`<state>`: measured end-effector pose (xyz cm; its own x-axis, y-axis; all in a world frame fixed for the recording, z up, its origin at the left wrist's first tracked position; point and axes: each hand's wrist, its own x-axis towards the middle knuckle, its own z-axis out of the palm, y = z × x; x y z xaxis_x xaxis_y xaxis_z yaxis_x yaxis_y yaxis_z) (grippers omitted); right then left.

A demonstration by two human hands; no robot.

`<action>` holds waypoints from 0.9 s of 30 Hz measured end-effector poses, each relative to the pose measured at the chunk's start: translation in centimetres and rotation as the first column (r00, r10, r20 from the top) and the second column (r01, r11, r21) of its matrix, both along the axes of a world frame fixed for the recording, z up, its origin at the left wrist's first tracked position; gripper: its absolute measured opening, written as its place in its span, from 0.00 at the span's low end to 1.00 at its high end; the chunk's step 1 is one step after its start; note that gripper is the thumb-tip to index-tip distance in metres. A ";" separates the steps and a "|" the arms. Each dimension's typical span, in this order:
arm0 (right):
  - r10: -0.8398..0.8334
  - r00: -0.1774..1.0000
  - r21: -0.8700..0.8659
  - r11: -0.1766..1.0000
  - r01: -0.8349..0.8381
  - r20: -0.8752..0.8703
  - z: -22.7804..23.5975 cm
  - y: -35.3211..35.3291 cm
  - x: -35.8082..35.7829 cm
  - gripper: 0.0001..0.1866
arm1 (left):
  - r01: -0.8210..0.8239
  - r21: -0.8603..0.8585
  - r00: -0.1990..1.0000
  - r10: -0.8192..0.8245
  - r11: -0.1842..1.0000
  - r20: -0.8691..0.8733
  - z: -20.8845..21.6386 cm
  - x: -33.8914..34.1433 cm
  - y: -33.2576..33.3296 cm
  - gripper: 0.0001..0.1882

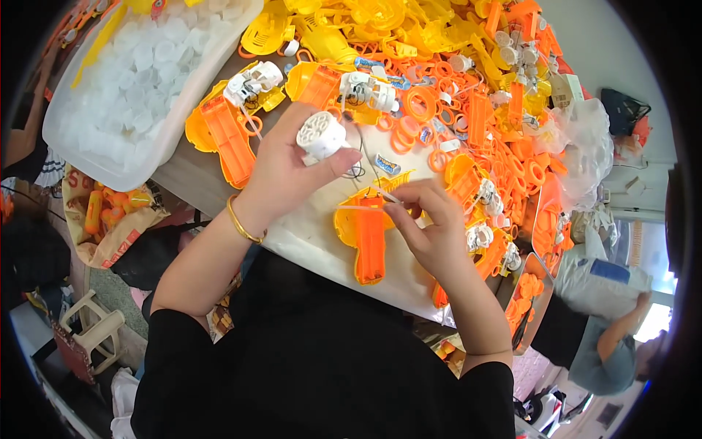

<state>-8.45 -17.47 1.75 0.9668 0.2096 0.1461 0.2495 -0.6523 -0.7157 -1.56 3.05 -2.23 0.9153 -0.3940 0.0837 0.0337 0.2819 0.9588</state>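
Note:
My left hand (pixel 281 164) is closed round a white round part with a pattern of holes in its face (pixel 320 133). Thin dark wires (pixel 358 173) hang from that part toward my right hand. My right hand (pixel 433 223) pinches a thin white tube (pixel 385 193) between thumb and fingers. Below, an orange and yellow toy gun shell half (pixel 370 245) lies on the table, with a pale strip across its upper end. Two similar shell halves, one at the left (pixel 228 139) and one farther back (pixel 316 86), carry white wired units.
A white tub (pixel 150 175) of translucent caps stands at the left. Orange rings and parts (pixel 475 121) and yellow shells (pixel 358 18) are heaped at the back and right. A bag of orange and yellow pieces (pixel 95 249) is at the left; another person (pixel 603 358) is at the far right.

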 end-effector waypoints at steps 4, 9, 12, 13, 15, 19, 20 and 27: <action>-0.200 0.903 0.050 0.970 0.236 -0.381 0.2 -0.6 0.8 0.09 | 0.167 -0.134 0.963 -0.191 0.977 -0.191 1.5 0.3 -1.3 0.21; -0.064 0.989 -0.100 0.994 0.052 -0.130 0.1 -0.8 2.2 0.12 | -0.020 -0.076 0.998 0.015 0.997 -0.057 1.4 0.4 -2.0 0.23; 0.050 0.996 -0.303 0.950 -0.070 -0.072 0.4 -0.6 2.9 0.12 | -0.021 -0.114 0.989 0.004 0.993 -0.147 1.0 1.1 -2.0 0.20; 0.122 0.988 -0.325 0.942 -0.083 0.100 0.0 -0.2 3.0 0.12 | -0.017 -0.112 0.990 0.001 0.994 -0.143 0.8 1.2 -2.2 0.20; 0.200 0.943 -0.338 0.935 -0.104 0.265 -0.2 0.4 2.8 0.13 | -0.012 -0.137 0.992 -0.006 0.990 -0.128 0.2 1.3 -2.0 0.19; 0.256 0.926 -0.293 0.940 -0.172 0.277 -1.0 0.6 -1.3 0.13 | 0.034 -0.077 0.994 -0.041 0.996 -0.097 0.9 1.3 -1.6 0.19; 0.366 0.913 -0.298 0.905 -0.304 0.180 -1.6 0.6 -1.7 0.13 | 0.020 -0.016 0.992 -0.022 1.000 -0.123 1.1 1.4 -1.4 0.18; -0.011 0.992 -0.009 1.000 0.010 -0.127 0.7 0.7 2.5 0.10 | 0.237 -0.069 0.969 -0.241 0.969 -0.062 1.2 2.3 -1.3 0.19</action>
